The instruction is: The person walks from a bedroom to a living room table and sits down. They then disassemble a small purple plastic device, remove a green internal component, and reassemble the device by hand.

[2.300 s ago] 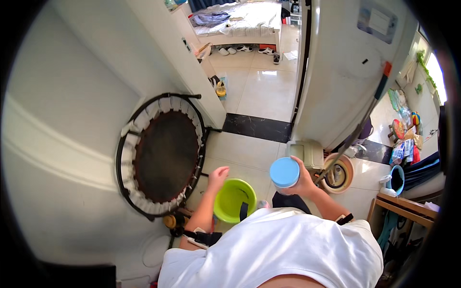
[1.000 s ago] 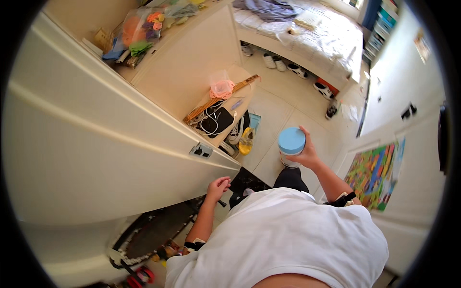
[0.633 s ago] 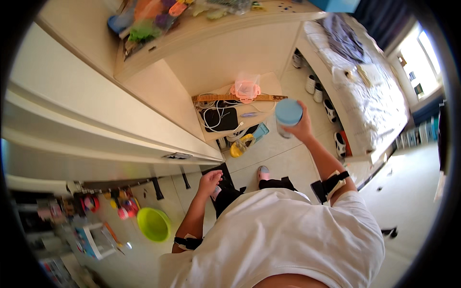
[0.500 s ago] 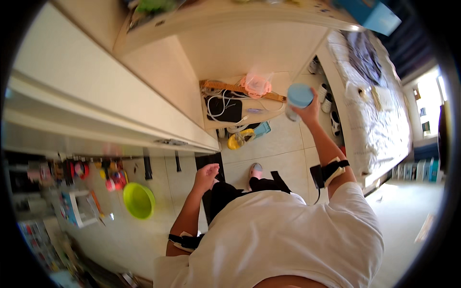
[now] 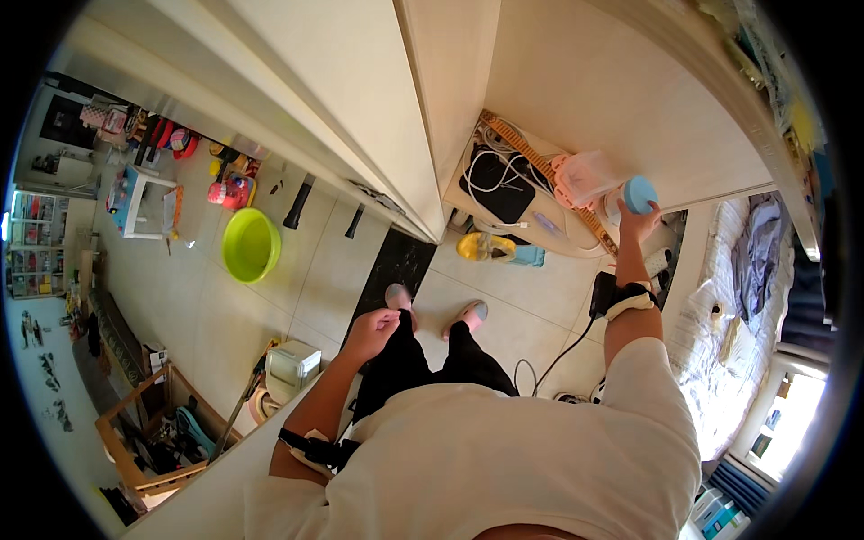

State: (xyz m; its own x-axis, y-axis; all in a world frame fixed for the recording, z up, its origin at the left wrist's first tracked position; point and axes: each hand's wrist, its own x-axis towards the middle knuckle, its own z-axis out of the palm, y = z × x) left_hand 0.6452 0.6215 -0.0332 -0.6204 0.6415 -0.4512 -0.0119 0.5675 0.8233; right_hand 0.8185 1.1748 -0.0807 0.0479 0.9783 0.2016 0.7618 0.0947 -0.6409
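My right hand (image 5: 637, 223) is wrapped round a clear jar with a light blue lid (image 5: 640, 193). The jar is at the right end of a low wooden shelf (image 5: 567, 236), right beside a pink plastic container (image 5: 585, 176). Whether its base touches the shelf is hidden. Behind and left of them lie a long brown wooden strip (image 5: 517, 137), a black flat device (image 5: 497, 184) and tangled white cables (image 5: 493, 200). My left hand (image 5: 372, 335) hangs low in front of my body, fingers curled in, with nothing visible in it.
A tall pale cabinet door (image 5: 360, 99) stands to the left of the shelf. Beneath the shelf are a yellow item (image 5: 486, 247) and a blue one. A green basin (image 5: 252, 246) sits on the tiled floor at left; a bed (image 5: 729, 333) is at right.
My view has swung to the right. My right hand has brought the jar from over the floor at the shelf's right to beside the pink container. My left hand stays low, curled.
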